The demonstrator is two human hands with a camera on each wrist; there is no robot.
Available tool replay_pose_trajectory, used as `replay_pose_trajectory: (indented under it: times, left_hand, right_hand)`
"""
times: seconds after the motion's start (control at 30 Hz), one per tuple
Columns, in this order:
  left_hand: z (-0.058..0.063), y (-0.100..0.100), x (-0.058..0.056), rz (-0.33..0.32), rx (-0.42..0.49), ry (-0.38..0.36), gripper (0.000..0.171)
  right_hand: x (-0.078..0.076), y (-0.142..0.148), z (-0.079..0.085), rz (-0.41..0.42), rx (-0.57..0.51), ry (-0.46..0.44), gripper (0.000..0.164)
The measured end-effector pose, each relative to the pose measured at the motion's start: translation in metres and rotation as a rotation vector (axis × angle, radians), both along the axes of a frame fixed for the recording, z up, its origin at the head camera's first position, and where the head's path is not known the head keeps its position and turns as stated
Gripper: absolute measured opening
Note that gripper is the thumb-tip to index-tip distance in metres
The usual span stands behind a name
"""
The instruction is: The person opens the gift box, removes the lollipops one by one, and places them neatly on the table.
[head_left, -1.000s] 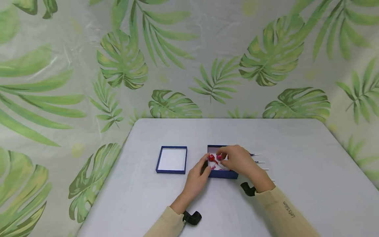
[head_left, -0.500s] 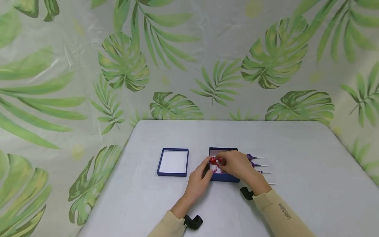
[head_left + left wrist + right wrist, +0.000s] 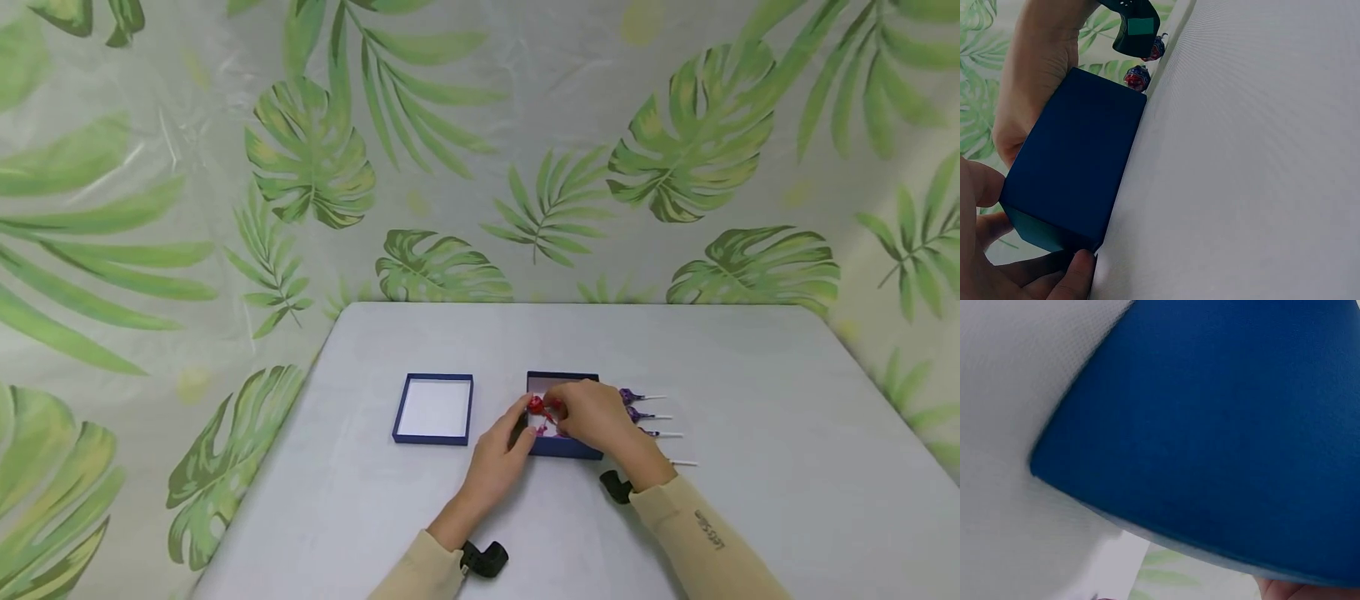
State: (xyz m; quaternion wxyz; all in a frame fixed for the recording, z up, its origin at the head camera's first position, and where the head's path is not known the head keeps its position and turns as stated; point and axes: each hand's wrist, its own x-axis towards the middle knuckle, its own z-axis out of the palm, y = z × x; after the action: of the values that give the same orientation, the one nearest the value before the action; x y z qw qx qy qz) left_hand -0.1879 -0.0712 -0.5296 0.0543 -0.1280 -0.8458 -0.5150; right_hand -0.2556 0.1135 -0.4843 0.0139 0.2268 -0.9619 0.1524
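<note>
A blue box (image 3: 566, 448), pale inside, sits on the tabletop a little below and to the right of the middle of the head view. In its 9 o'clock part lies a red lollipop (image 3: 536, 406), with pink wrapping (image 3: 542, 430) just below at 8 o'clock. The left hand (image 3: 497, 454) comes in from 7 o'clock and grips the box's 9 o'clock end, fingers and thumb bent round it; the left wrist view shows the lower fingertips at the bottom edge. The right hand (image 3: 596, 412) reaches over from 4 o'clock, its thumb and fingers curled together inside the box, pinching a pink lollipop (image 3: 556, 405) that is mostly hidden.

Just outside the box at 3 o'clock, purple lollipops (image 3: 637, 414) lie in a column, white sticks towards 3 o'clock; the nearest stick (image 3: 684, 463) has its head hidden behind the right arm. Well apart at 9 o'clock is a shallow blue-rimmed lid (image 3: 433, 408), white inside. Black wrist devices (image 3: 485, 559) show at 7 and 5 o'clock, by cream sleeves (image 3: 423, 571). Under everything spreads the white tabletop (image 3: 787, 467), and at 12 o'clock hangs a leaf-patterned sheet (image 3: 555, 100).
</note>
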Motion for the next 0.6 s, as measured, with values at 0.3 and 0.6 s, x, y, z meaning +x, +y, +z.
replay_pose_trajectory:
  times: [0.3,0.6]
  left_hand:
    - [0.0002,0.0,-0.0001,0.0,-0.012,0.009,0.05]
    - [-0.0025,0.0014,-0.0016,0.004,-0.014,0.029,0.05]
  right_hand:
    - [0.0012,-0.0008,0.0026,0.004,0.003,0.015,0.027]
    - [0.0014,-0.0003,0.0028,-0.019,0.011,0.007,0.017]
